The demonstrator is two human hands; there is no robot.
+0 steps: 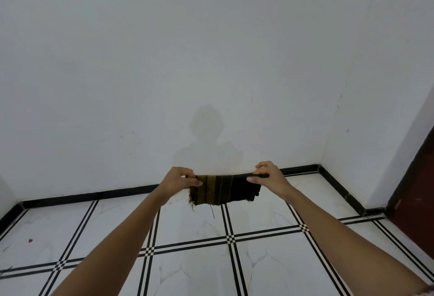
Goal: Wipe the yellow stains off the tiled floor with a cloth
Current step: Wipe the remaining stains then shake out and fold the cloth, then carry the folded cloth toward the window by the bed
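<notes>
Cloth [226, 190], dark with olive-brown stripes and a frayed, threadbare lower edge, hangs stretched in the air above the floor [192, 267], in front of the black skirting. Left hand [179, 181] and right hand [267, 177] each pinch a top corner in a closed grip. No yellow stains are discernible on the glossy, marbled white tiles with black-lined borders.

I count my two hands, left hand [179, 179] at nine o'clock and right hand [267, 177] at three, gripping one dark striped cloth [225, 190]; one small red speck [30, 240] at eight o'clock.
</notes>
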